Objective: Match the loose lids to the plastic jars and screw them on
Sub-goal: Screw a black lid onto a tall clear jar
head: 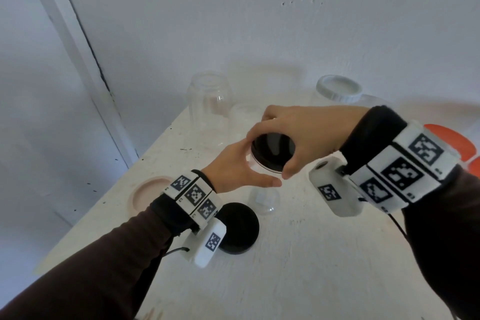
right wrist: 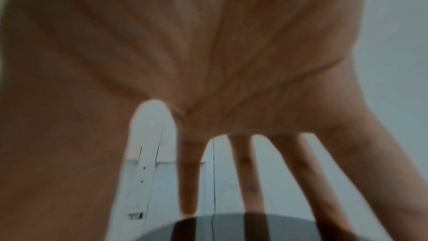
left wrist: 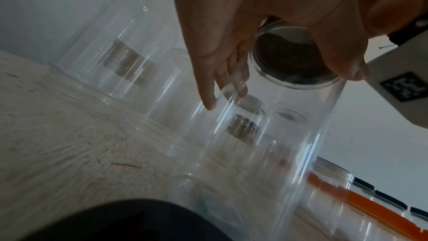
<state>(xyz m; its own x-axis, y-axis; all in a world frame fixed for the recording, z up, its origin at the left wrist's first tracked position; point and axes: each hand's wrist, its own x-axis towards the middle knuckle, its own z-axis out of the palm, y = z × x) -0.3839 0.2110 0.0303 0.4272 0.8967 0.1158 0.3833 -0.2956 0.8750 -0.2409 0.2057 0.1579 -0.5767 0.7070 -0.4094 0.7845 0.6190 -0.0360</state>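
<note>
The right hand (head: 304,135) reaches down from above, and its fingers and thumb curl round a black lid (head: 272,151) that sits on top of a tall clear jar (head: 263,197) in the middle of the white table (head: 298,267). The left hand (head: 233,171) wraps round the side of this jar just under the lid and holds it. Another black lid (head: 240,228) lies flat on the table by the left wrist, a pink lid (head: 145,193) lies near the left edge, and more clear jars (head: 207,104) stand at the back.

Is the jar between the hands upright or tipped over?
Upright. The jar stands on the table, mouth up, black lid on top under the right hand.
</note>
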